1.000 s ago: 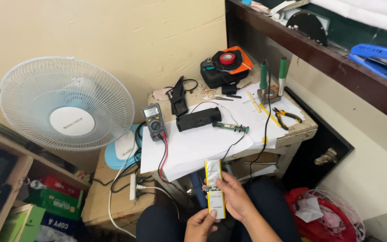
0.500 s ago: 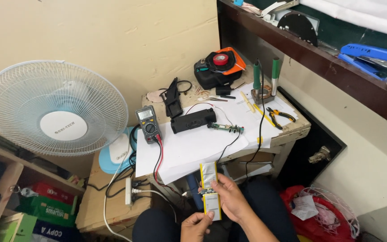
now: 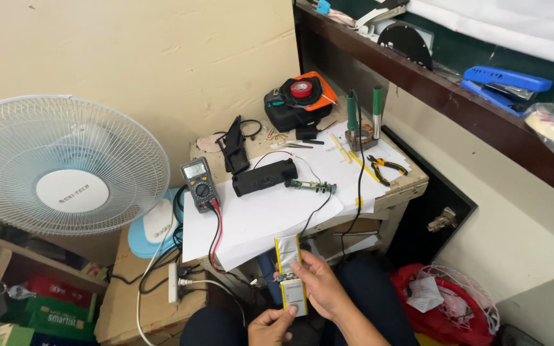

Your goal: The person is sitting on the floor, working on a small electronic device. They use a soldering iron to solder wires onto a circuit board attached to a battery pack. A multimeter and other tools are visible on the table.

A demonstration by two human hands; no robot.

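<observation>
Low in the head view my right hand (image 3: 320, 288) grips a flat silver battery pack (image 3: 288, 252) with a yellow-edged lower end (image 3: 295, 295) and a small circuit strip across its middle. My left hand (image 3: 270, 327) pinches the pack's bottom edge from below. A black wire runs from the pack up to a small green circuit board (image 3: 312, 186) on the white paper (image 3: 258, 218) covering the little work table (image 3: 405, 186). Both hands hover over my lap, in front of the table's near edge.
On the table sit a multimeter (image 3: 200, 182) with red and black leads, a black speaker bar (image 3: 265, 177), yellow-handled pliers (image 3: 387, 165), soldering irons in a stand (image 3: 361, 118) and an orange-black case (image 3: 299, 102). A white fan (image 3: 65, 170) stands left; a red bag (image 3: 444, 301) right.
The view has shifted slightly, so the table sits further left in frame. Both hands still hold the battery pack in about the same place over my lap.
</observation>
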